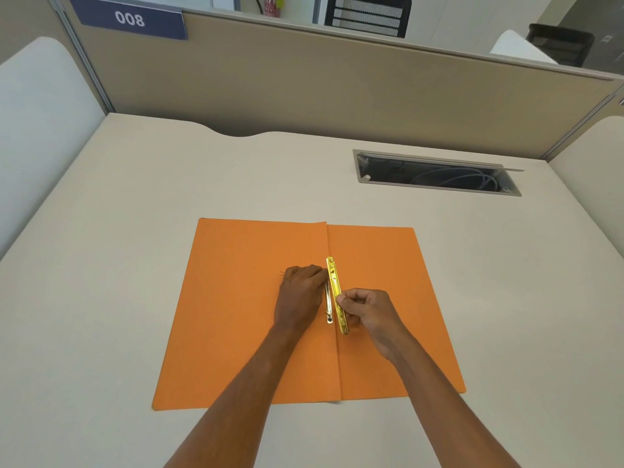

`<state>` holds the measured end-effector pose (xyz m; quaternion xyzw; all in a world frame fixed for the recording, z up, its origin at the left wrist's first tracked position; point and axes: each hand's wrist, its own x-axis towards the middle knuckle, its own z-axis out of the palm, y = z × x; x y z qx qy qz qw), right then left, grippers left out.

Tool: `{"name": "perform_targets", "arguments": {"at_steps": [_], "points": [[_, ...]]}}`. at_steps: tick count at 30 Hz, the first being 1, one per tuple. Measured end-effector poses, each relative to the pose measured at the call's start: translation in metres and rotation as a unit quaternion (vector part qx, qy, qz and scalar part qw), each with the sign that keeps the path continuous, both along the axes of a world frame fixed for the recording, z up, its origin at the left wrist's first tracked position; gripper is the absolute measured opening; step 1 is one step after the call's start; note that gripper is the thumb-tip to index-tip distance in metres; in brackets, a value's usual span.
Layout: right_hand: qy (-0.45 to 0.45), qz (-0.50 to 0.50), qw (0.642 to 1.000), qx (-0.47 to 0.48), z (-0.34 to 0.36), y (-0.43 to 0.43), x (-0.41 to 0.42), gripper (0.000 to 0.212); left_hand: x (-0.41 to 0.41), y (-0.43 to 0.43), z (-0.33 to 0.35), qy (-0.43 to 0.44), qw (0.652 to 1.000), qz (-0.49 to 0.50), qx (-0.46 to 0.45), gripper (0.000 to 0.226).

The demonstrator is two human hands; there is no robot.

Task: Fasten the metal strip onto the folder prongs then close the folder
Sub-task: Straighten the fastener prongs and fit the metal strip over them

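Open orange folder [243, 315] on worktop [101, 265]. Right hand [366, 310] pinches gold metal strip [337, 292]; left hand [299, 293], fingers curled, presses silver prongs [328, 307] just beside.

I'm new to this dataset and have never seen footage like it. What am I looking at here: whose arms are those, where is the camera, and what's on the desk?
There is no machine here. The single picture comes from a wide-angle camera worn on a person's head, looking forward and down, so the two bare arms reaching in from the bottom are the wearer's own.

On the beige desk lies an orange folder, opened flat. The right hand pinches a gold metal strip that runs along the centre fold. The left hand rests on the folder just beside it, at a silvery metal fastener piece; exactly how its fingers hold it is hidden.

Further back are an open cable hatch in the desk and a partition with a sign reading 008.
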<state>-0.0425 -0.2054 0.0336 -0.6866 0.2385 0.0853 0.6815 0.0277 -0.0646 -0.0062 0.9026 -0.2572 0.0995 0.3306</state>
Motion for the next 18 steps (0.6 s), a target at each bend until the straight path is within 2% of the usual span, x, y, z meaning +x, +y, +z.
{"name": "perform_targets", "arguments": {"at_steps": [9,12,16,18], "points": [[0.038,-0.013,0.999,-0.032,-0.003,0.002,0.008,0.01,0.002,0.003,0.002,0.003,1.0,-0.014,0.009,0.012],[0.043,-0.014,0.998,-0.039,-0.004,0.0,0.009,0.01,0.002,0.014,0.007,-0.021,0.999,-0.025,0.028,0.015],[0.047,-0.01,0.998,-0.04,-0.005,0.0,0.01,0.009,-0.014,0.038,0.014,-0.052,0.998,0.008,0.029,0.033],[0.045,-0.008,0.998,-0.034,-0.004,0.001,0.01,0.009,-0.03,0.046,0.013,0.003,1.0,0.019,-0.015,0.028]]}}
